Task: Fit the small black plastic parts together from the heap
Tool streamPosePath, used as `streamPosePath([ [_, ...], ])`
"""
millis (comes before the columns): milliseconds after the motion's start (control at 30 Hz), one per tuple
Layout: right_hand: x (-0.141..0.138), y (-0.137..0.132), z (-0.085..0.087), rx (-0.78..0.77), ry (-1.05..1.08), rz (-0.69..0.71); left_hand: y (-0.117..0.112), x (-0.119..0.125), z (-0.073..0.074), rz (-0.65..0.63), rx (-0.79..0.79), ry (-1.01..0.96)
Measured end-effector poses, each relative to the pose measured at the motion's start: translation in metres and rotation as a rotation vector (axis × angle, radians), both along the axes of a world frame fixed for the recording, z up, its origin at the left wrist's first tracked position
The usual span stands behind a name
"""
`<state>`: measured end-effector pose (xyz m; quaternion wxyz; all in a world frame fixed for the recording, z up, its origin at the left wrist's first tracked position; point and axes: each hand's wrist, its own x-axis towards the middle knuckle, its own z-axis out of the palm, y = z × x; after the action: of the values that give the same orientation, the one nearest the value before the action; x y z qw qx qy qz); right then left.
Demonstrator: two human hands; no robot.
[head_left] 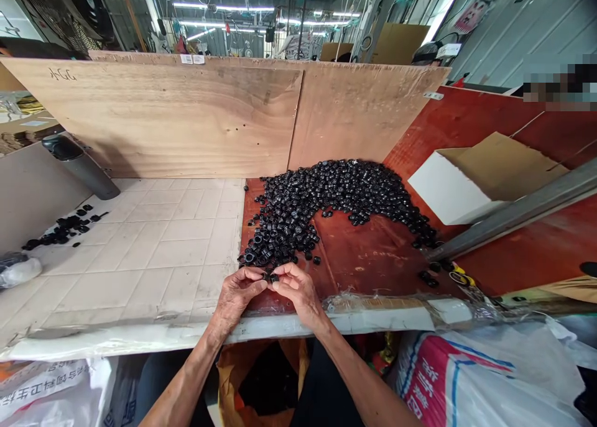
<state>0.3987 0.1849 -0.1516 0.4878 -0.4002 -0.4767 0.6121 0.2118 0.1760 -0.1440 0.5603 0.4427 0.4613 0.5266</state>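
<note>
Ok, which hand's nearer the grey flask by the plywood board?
Left. The left hand is nearer, well to the right of the grey flask and closer to the wearer; the right hand lies further right still, just past the left hand.

The person is wearing dark trousers (pixel 326 383), the cloth sitting in deep shadow, too dim for any seam, pocket or marking to show. The left forearm (pixel 180 383) and right forearm (pixel 359 383) are showing bare all the way down to the wrists, and the left hand (pixel 236 296) and right hand (pixel 301 293) are showing bony knuckles and short fingernails.
</note>
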Motion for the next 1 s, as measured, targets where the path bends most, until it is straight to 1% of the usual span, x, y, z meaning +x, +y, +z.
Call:
streamPosePath([
  [133, 0.000, 0.000, 0.001, 0.019, -0.025, -0.021, 0.000, 0.000, 0.002, -0.021, -0.045, -0.008],
  [267, 0.001, 0.000, 0.002, 0.019, -0.036, -0.010, 0.000, 0.003, 0.002, 0.001, -0.035, -0.113],
  [367, 0.002, 0.000, 0.001, 0.005, 0.002, -0.029, 0.001, 0.004, -0.001, 0.032, -0.045, -0.181],
  [433, 0.002, 0.001, 0.000, -0.007, 0.024, -0.033, 0.002, 0.003, -0.003, 0.014, -0.067, -0.188],
  [500, 0.002, 0.002, -0.001, 0.031, -0.004, -0.030, 0.001, 0.003, -0.003, -0.010, -0.080, -0.187],
  [633, -0.002, 0.002, -0.004, 0.212, -0.094, -0.043, 0.001, 0.002, 0.000, -0.018, -0.086, -0.151],
  [767, -0.006, 0.001, -0.010, 0.255, -0.116, -0.085, 0.001, 0.002, 0.000, -0.022, -0.082, -0.091],
  [867, -0.006, 0.000, -0.013, 0.325, -0.173, -0.084, 0.000, 0.004, -0.002, -0.021, -0.069, -0.022],
  [1000, -0.005, -0.001, -0.013, 0.389, -0.242, -0.101, -0.002, 0.006, -0.003, 0.013, 0.017, 0.085],
])
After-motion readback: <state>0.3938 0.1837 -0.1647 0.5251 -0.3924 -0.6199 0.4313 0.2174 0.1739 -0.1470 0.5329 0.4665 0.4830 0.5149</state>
